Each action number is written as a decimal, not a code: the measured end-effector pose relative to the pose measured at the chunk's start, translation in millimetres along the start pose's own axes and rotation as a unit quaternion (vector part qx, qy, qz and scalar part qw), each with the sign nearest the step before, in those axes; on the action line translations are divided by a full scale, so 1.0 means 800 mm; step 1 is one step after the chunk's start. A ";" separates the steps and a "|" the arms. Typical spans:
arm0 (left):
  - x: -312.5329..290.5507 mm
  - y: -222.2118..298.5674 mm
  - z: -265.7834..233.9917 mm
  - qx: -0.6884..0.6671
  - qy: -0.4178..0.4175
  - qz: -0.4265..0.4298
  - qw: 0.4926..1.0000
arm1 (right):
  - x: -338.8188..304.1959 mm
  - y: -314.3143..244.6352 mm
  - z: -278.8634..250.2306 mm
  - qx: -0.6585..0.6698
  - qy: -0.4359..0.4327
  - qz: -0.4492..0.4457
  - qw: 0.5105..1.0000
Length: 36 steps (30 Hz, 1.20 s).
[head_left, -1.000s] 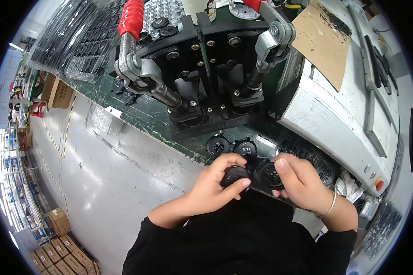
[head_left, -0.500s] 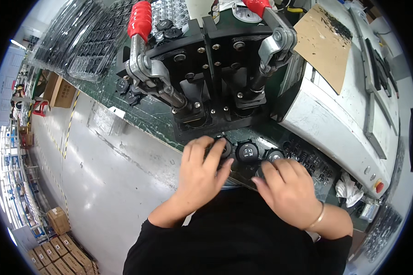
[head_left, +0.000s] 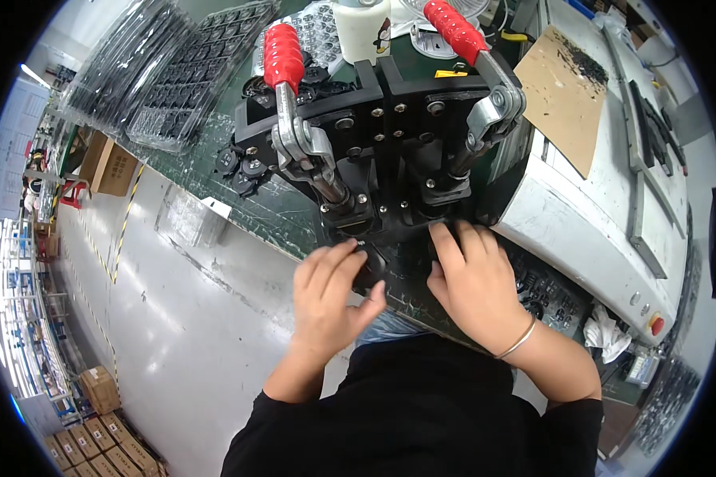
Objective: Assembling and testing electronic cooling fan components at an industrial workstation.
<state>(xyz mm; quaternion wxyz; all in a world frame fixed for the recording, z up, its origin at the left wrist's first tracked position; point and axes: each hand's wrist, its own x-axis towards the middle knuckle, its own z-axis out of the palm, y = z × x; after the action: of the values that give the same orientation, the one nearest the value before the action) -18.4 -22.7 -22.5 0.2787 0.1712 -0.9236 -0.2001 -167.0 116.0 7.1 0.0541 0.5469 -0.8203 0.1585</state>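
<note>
A black press fixture (head_left: pixel 390 111) with two red-handled toggle clamps stands on the green bench in front of me. My left hand (head_left: pixel 326 298) is at the fixture's near left side, with thumb and fingers closed around a round black part (head_left: pixel 371 269) by its edge. My right hand (head_left: pixel 477 282) reaches to the near right of the fixture's base, fingers bent downward below the right clamp. What lies under those fingers is hidden. The left clamp handle (head_left: pixel 283 56) and the right clamp handle (head_left: pixel 456 32) both stand up.
More round black parts (head_left: pixel 243 168) lie left of the fixture. Plastic trays of parts (head_left: pixel 191 79) are stacked at the far left, and a tray of small parts (head_left: pixel 553 294) lies right of my right hand. A white machine (head_left: pixel 589 215) with brown cardboard (head_left: pixel 561 95) borders the right.
My right hand has moved forward and left to the fixture's base. The round parts that lay in a row between my hands no longer show there, except the one at my left hand.
</note>
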 end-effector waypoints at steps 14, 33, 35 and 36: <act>0.038 -0.046 0.006 0.014 -0.045 -0.007 0.999 | 0.026 0.015 0.037 -0.011 0.010 -0.004 1.000; 0.105 -0.026 -0.083 -0.206 0.279 -0.011 0.938 | 0.029 0.039 0.046 0.110 0.002 0.025 0.994; 0.143 -0.012 -0.093 -0.217 0.232 -0.025 0.948 | 0.030 0.044 0.049 0.133 -0.029 0.015 0.991; 0.160 -0.004 -0.096 -0.230 0.183 -0.040 0.955 | 0.029 0.048 0.047 0.141 -0.044 0.013 0.989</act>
<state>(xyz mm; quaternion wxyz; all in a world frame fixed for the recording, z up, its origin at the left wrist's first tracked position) -73.4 -101.3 91.3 0.4669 0.1729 -0.7781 -0.3830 -207.9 96.6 -30.1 -0.0617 0.5448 -0.7982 0.2496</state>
